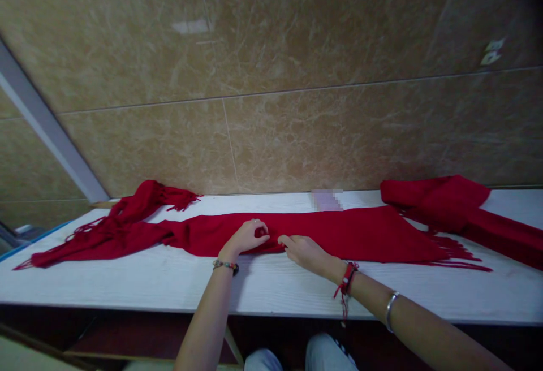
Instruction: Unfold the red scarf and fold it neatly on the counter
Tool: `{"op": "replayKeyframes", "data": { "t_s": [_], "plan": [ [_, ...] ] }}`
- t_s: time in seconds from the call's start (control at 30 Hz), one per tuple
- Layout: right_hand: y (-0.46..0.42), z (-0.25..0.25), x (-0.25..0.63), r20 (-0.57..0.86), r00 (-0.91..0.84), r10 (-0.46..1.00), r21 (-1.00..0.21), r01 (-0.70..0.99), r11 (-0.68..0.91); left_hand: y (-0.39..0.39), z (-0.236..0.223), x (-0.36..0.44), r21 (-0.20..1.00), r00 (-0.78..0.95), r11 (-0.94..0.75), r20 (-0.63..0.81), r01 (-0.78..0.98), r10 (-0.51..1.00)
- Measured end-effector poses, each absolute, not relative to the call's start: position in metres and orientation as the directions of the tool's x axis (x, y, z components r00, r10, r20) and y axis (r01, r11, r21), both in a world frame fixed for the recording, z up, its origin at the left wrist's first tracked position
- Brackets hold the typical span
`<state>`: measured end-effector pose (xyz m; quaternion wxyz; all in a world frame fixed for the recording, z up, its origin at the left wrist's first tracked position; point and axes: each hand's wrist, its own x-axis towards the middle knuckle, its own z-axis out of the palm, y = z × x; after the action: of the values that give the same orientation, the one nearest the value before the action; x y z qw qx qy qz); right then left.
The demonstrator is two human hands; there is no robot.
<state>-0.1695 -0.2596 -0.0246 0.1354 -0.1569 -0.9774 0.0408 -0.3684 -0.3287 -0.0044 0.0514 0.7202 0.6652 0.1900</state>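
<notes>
A long red scarf (352, 235) lies stretched across the white table, its fringe fanned out at the right end and its left part bunched. My left hand (248, 237) rests over the scarf's middle, thumb and fingers curled in and closed on the cloth. Just to its right, my right hand (304, 251) pinches the scarf near its front edge. The pinched bit of cloth is mostly hidden by the fingers.
Another red scarf (142, 201) lies crumpled at the back left. A folded red scarf (441, 198) trails off toward the right edge. The white table (161, 286) backs onto a tan marbled wall (288, 145). A small blurred patch (326, 200) sits by the wall.
</notes>
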Motion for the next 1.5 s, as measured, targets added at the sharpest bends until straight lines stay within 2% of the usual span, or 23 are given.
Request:
{"op": "replayKeyframes", "data": {
  "t_s": [0.07,0.13,0.2,0.27,0.37,0.47,0.6,0.73,0.87,1.07,1.27,1.5],
  "plan": [
    [-0.246,-0.028,-0.172,0.277,-0.894,0.354,-0.321,0.261,0.910,-0.332,-0.001,-0.360,0.373,0.142,-0.193,0.159,0.908,0.977],
    [-0.236,-0.029,-0.174,0.300,-0.885,0.357,-0.491,0.178,0.853,-0.333,0.000,-0.353,0.362,0.172,-0.205,0.123,0.909,0.977],
    [-0.230,-0.028,-0.173,0.311,-0.886,0.344,-0.574,0.113,0.811,-0.332,-0.001,-0.349,0.303,0.148,-0.177,0.118,0.936,0.982],
    [-0.229,-0.025,-0.172,0.302,-0.898,0.319,-0.590,0.087,0.803,-0.330,-0.002,-0.348,0.281,0.136,-0.168,0.130,0.945,0.982],
    [-0.233,-0.018,-0.168,0.282,-0.925,0.257,-0.540,0.068,0.839,-0.328,-0.002,-0.351,0.346,0.123,-0.155,0.114,0.926,0.986],
    [-0.236,-0.014,-0.168,0.298,-0.920,0.256,-0.447,0.103,0.889,-0.328,0.001,-0.354,0.432,0.090,-0.114,0.076,0.894,0.993],
    [-0.235,-0.012,-0.168,0.276,-0.918,0.284,-0.360,0.175,0.916,-0.328,0.003,-0.352,0.427,0.083,-0.120,0.105,0.896,0.991],
    [-0.234,-0.009,-0.168,0.260,-0.914,0.312,-0.319,0.223,0.921,-0.327,0.003,-0.345,0.412,0.110,-0.162,0.147,0.897,0.983],
    [-0.234,-0.010,-0.169,0.251,-0.923,0.293,-0.286,0.218,0.933,-0.327,0.004,-0.342,0.466,0.069,-0.108,0.100,0.878,0.993],
    [-0.236,-0.007,-0.167,0.250,-0.922,0.295,-0.243,0.235,0.941,-0.332,0.011,-0.347,0.487,0.005,-0.060,0.112,0.871,0.994],
    [-0.243,-0.005,-0.164,0.240,-0.934,0.264,-0.180,0.225,0.958,-0.337,0.007,-0.353,0.474,-0.004,0.019,-0.031,0.881,1.000],
    [-0.251,-0.015,-0.172,0.326,-0.914,0.241,-0.156,0.199,0.967,-0.339,0.005,-0.360,0.613,-0.062,0.071,-0.035,0.787,0.997]
  ]
}}
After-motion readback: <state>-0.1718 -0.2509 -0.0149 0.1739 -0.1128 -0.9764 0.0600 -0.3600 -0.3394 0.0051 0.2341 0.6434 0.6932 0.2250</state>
